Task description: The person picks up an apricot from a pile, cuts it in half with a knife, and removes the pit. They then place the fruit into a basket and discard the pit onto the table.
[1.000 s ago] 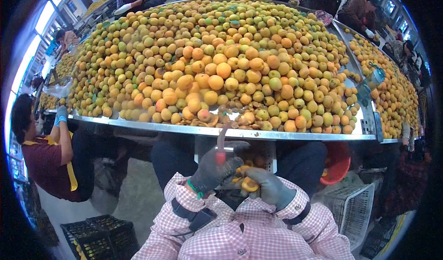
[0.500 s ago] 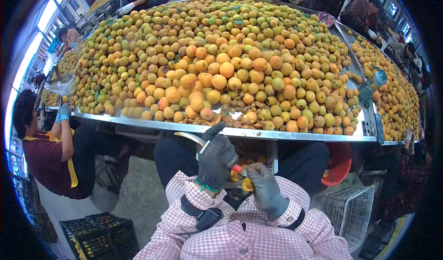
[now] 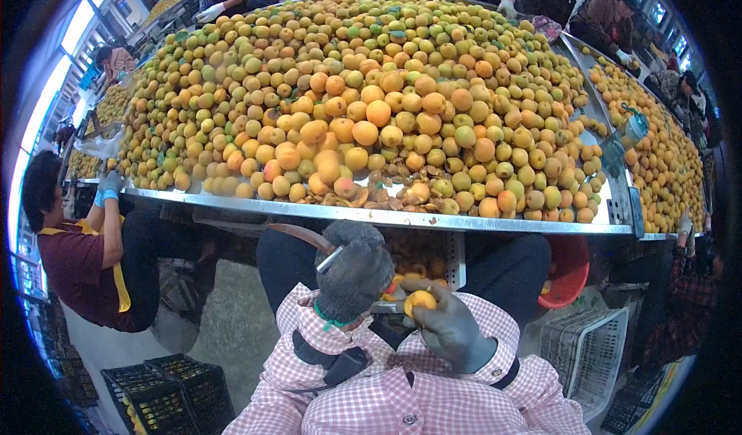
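My left hand [image 3: 352, 273], in a dark grey glove, is closed around a curved knife [image 3: 300, 236]. Its curved part sticks out past the thumb side, and a bit of red shows at the lower end of the grip. In my right hand [image 3: 456, 327], also gloved in grey, a yellow-orange apricot [image 3: 420, 304] is held at the fingertips, close to the left hand. Below the table edge, behind the hands, apricot pieces [image 3: 421, 261] lie in a white crate [image 3: 457, 261].
A metal-edged table [image 3: 386, 216] heaped with apricots [image 3: 348, 87] spans the front. A red tub [image 3: 568, 276] and a pale crate [image 3: 591, 358] stand at right, black crates [image 3: 166, 396] at lower left. A bottle [image 3: 630, 134] lies on the divider. Co-workers [image 3: 81, 257] sit around.
My left hand has turned, its knuckles now upward and the knife's curved part swung farther left. My right hand has rolled open somewhat, bringing the apricot up into view.
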### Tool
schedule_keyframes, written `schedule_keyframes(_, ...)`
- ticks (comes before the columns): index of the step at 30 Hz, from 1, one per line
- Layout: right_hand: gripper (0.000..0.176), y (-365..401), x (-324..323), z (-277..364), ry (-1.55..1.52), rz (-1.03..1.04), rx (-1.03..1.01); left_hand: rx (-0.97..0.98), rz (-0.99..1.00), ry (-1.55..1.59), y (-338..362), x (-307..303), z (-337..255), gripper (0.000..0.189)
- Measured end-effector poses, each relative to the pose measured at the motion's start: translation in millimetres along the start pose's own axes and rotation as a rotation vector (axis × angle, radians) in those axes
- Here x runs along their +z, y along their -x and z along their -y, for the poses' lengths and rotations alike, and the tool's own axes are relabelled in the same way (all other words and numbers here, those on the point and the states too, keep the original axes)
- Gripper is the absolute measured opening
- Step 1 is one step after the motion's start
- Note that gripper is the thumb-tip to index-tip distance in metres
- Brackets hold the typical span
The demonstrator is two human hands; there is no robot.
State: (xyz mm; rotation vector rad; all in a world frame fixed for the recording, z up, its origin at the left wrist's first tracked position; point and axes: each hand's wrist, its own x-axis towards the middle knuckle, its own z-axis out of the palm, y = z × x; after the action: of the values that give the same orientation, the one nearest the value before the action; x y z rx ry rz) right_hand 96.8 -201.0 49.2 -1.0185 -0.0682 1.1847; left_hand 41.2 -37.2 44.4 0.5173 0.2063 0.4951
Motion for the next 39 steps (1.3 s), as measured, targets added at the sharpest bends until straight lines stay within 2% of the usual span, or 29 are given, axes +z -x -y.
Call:
schedule_keyframes(3,0.037,4,1,-1,0.002,0.091,-0.033,0.040,0.028,-0.119,3,0,0,0.024)
schedule_keyframes(5,0.035,6,0,1,0.043,0.060,0.078,0.006,0.030,-0.114,5,-7,1,0.023)
schedule_keyframes(9,0.035,3,-11,-4,0.173,0.139,0.095,0.088,-0.013,-0.203,5,4,1,0.021)
schedule_keyframes(11,0.036,4,-5,-2,0.109,0.154,0.046,0.133,0.160,-0.154,3,15,-4,0.020)
schedule_keyframes(12,0.036,4,-4,-6,0.108,0.155,0.048,0.133,0.158,-0.154,5,16,-4,0.020)
schedule_keyframes(14,0.039,4,-5,-13,0.001,0.187,0.047,0.082,0.045,-0.209,11,16,-2,0.020)
schedule_keyframes(17,0.040,10,-1,-8,-0.039,0.169,0.076,0.004,0.083,-0.028,9,7,-1,0.022)
schedule_keyframes(21,0.041,11,-2,-4,-0.077,0.184,0.149,-0.052,0.056,-0.046,11,11,0,0.017)
schedule_keyframes(23,0.042,11,-4,-8,-0.073,0.215,0.126,-0.063,0.250,-0.004,8,11,2,0.014)
schedule_keyframes(24,0.042,11,-2,-9,-0.072,0.214,0.128,-0.063,0.249,-0.002,8,11,3,0.014)
schedule_keyframes(26,0.044,12,3,-11,0.170,0.113,0.028,-0.066,0.026,0.077,8,15,7,0.012)
schedule_keyframes(27,0.044,13,0,-13,0.171,0.112,0.028,-0.067,0.027,0.079,9,20,8,0.012)
schedule_keyframes(29,0.044,8,-10,-20,0.451,0.166,-0.142,-0.102,-0.158,-0.011,11,31,8,0.022)
schedule_keyframes(33,0.043,-3,-16,-22,0.542,0.147,-0.125,-0.097,-0.021,0.047,5,15,15,0.024)
schedule_keyframes(35,0.039,-9,-18,-23,0.970,0.079,-0.509,-0.029,-0.118,-0.293,6,23,18,0.026)
schedule_keyframes(39,0.034,-17,-12,-12,0.869,0.110,-0.538,-0.028,-0.025,-0.336,-4,22,10,0.025)
